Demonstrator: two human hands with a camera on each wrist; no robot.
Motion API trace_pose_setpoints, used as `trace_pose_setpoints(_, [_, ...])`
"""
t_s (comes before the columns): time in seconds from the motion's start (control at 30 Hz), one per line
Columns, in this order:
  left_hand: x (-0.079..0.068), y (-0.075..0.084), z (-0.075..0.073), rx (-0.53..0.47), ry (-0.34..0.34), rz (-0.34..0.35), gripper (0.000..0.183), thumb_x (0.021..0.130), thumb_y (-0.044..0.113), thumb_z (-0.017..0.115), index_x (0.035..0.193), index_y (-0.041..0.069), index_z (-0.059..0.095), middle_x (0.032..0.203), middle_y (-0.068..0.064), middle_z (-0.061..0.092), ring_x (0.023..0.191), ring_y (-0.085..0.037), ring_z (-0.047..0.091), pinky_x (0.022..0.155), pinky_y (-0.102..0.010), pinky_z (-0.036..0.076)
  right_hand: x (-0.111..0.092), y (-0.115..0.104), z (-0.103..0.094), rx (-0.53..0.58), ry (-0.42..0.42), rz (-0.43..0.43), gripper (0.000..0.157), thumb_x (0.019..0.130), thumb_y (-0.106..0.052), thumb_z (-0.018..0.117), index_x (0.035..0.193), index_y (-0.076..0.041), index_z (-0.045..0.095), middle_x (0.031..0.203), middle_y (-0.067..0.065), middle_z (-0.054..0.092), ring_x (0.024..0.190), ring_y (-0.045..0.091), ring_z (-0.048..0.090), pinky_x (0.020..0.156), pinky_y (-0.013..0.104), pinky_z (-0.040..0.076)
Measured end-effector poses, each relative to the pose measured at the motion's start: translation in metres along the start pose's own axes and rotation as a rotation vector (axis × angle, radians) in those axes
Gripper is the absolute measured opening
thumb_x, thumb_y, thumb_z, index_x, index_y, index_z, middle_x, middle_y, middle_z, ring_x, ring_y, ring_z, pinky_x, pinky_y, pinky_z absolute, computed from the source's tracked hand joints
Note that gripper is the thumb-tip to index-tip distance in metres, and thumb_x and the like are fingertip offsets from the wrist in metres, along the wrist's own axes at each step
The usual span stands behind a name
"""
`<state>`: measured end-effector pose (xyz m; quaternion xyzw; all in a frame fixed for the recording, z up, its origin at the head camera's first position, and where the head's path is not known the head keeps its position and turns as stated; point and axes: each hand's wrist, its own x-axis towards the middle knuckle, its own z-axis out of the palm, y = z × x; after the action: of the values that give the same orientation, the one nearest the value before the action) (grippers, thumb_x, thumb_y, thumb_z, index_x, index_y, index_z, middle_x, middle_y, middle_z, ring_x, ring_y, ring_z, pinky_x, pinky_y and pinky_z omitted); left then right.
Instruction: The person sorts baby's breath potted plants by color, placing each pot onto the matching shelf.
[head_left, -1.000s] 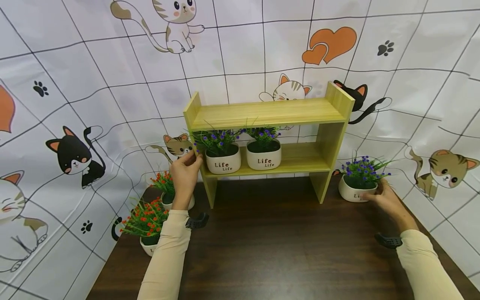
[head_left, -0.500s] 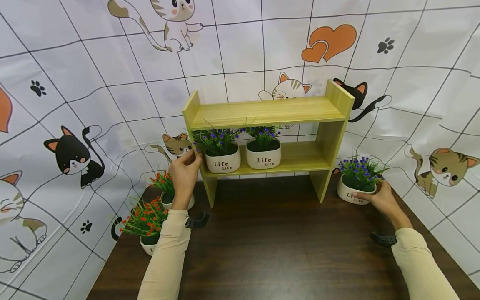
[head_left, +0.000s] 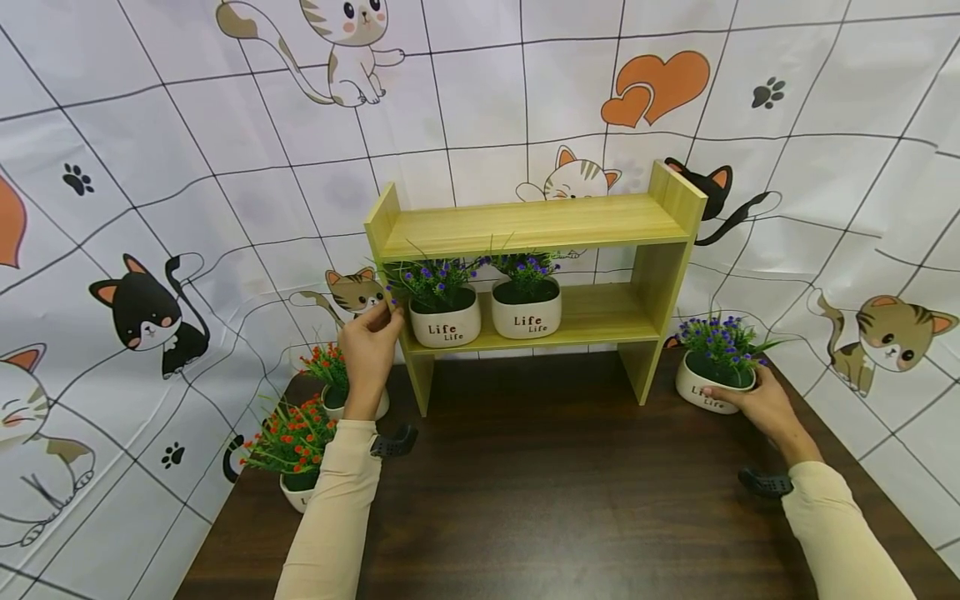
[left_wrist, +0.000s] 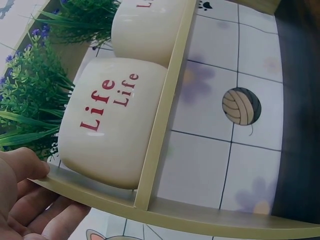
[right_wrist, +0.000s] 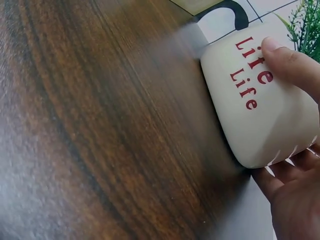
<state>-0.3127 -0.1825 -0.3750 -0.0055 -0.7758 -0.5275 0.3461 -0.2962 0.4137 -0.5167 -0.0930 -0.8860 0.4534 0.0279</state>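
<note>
My left hand [head_left: 369,354] pinches the left side panel of a light wooden shelf [head_left: 532,221], thumb in front and fingers outside in the left wrist view. Close to that thumb, a white flower pot [left_wrist: 112,125] marked "Life" stands on the middle board, with a second such pot [head_left: 527,317] to its right. Both carry purple flowers. Right of the shelf, my right hand [head_left: 765,408] grips another white pot [right_wrist: 270,115] with purple flowers, its thumb on the lettered front. That pot is at the tabletop; whether it touches the wood I cannot tell.
Two pots with orange-red flowers [head_left: 296,437] stand at the table's left, partly behind my left arm. The dark wooden table [head_left: 555,492] stretches in front of the shelf. A cat-patterned sheet [head_left: 480,100] covers the wall behind.
My right hand has shifted slightly left and its thumb now lies further across the pot's front; the pot has turned a little. The left hand stays in place on the shelf.
</note>
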Motion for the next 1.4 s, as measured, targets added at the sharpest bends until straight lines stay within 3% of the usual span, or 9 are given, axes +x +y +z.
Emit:
trace_pose_setpoints(0.33, [0.000, 0.000, 0.001, -0.004, -0.009, 0.000, 0.030, 0.099, 0.015, 0.075, 0.124, 0.000, 0.079, 0.111, -0.023, 0.080, 0.098, -0.036, 0.079, 0.068, -0.005, 0.050, -0.010, -0.005, -0.011, -0.027, 0.036, 0.002, 0.120, 0.096, -0.057, 0.074, 0.167, 0.009, 0.003, 0.168, 0.045, 0.012, 0.152, 0.067, 0.020, 0.117, 0.079, 0.027])
trace_pose_setpoints(0.6, [-0.001, 0.000, 0.001, 0.005, 0.000, -0.012, 0.030, 0.098, 0.016, 0.075, 0.125, 0.002, 0.079, 0.112, -0.023, 0.080, 0.097, -0.037, 0.079, 0.068, -0.005, 0.049, -0.019, -0.008, -0.022, -0.080, 0.070, -0.026, 0.108, 0.097, -0.060, 0.070, 0.161, 0.015, 0.026, 0.156, 0.047, 0.038, 0.142, 0.063, 0.038, 0.108, 0.075, 0.038])
trace_pose_setpoints(0.77, [-0.001, -0.002, 0.000, 0.007, 0.001, -0.006, 0.030, 0.099, 0.016, 0.075, 0.124, 0.000, 0.079, 0.111, -0.023, 0.080, 0.097, -0.036, 0.079, 0.068, -0.005, 0.050, -0.026, -0.007, -0.027, -0.120, 0.106, -0.040, 0.096, 0.097, -0.061, 0.070, 0.151, 0.013, 0.041, 0.145, 0.043, 0.049, 0.131, 0.058, 0.048, 0.094, 0.064, 0.046])
trace_pose_setpoints(1.0, [0.000, -0.001, 0.001, -0.001, 0.003, -0.003, 0.030, 0.098, 0.016, 0.075, 0.124, 0.001, 0.079, 0.111, -0.023, 0.080, 0.096, -0.036, 0.079, 0.067, -0.005, 0.049, -0.038, -0.014, -0.032, -0.123, 0.114, -0.052, 0.090, 0.097, -0.060, 0.071, 0.145, 0.012, 0.046, 0.140, 0.041, 0.053, 0.124, 0.053, 0.053, 0.083, 0.049, 0.048])
trace_pose_setpoints(1.13, [0.000, -0.001, 0.001, -0.007, 0.005, 0.000, 0.029, 0.098, 0.014, 0.075, 0.123, 0.001, 0.080, 0.110, -0.023, 0.080, 0.095, -0.035, 0.079, 0.067, -0.005, 0.050, -0.045, -0.020, -0.035, -0.136, 0.129, -0.074, 0.082, 0.096, -0.058, 0.072, 0.137, 0.010, 0.051, 0.130, 0.036, 0.059, 0.110, 0.043, 0.056, 0.074, 0.033, 0.043])
trace_pose_setpoints(1.3, [0.000, -0.001, 0.000, -0.009, 0.003, 0.008, 0.028, 0.098, 0.013, 0.075, 0.122, 0.000, 0.080, 0.109, -0.023, 0.081, 0.094, -0.035, 0.079, 0.067, -0.005, 0.050, -0.055, -0.028, -0.038, -0.158, 0.175, -0.133, 0.061, 0.095, -0.052, 0.077, 0.116, 0.003, 0.058, 0.097, 0.016, 0.061, 0.082, 0.017, 0.051, 0.062, 0.028, 0.040])
trace_pose_setpoints(1.4, [0.000, -0.002, 0.000, -0.005, 0.001, 0.013, 0.028, 0.098, 0.013, 0.074, 0.122, 0.000, 0.080, 0.109, -0.023, 0.081, 0.095, -0.036, 0.079, 0.067, -0.005, 0.050, -0.061, -0.035, -0.041, -0.153, 0.187, -0.160, 0.056, 0.094, -0.048, 0.078, 0.112, 0.002, 0.059, 0.092, 0.010, 0.061, 0.075, 0.008, 0.047, 0.060, 0.027, 0.040])
